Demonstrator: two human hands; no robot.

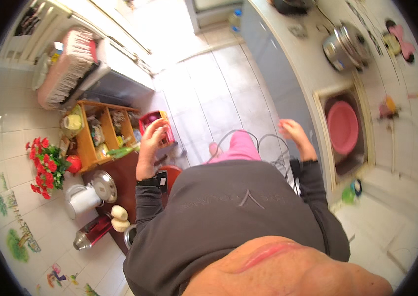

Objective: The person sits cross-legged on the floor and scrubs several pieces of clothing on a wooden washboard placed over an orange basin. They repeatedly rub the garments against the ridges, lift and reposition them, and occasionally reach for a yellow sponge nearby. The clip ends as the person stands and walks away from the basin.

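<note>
My left hand (152,138) is raised in the air at the left, palm turned inward and holding nothing. Nearest to it are a wooden shelf rack (90,146) with jars and packets, a green leafy vegetable (122,151) and a red plastic crate (170,134). My right hand (295,134) hangs free on the other side, fingers loosely bent and with nothing in them. It is beside the grey cabinet front (286,83) under the counter. Dark cables (279,142) loop in front of my waist between the hands.
At right, a pink basin (342,127) sits in the sink (349,168), with a steel electric cooker (346,47) farther along the counter. On the dark red tabletop (125,174) are a white jug (83,201), a red thermos (96,230) and two pale round foods (119,218). Tiled floor (220,85) stretches ahead.
</note>
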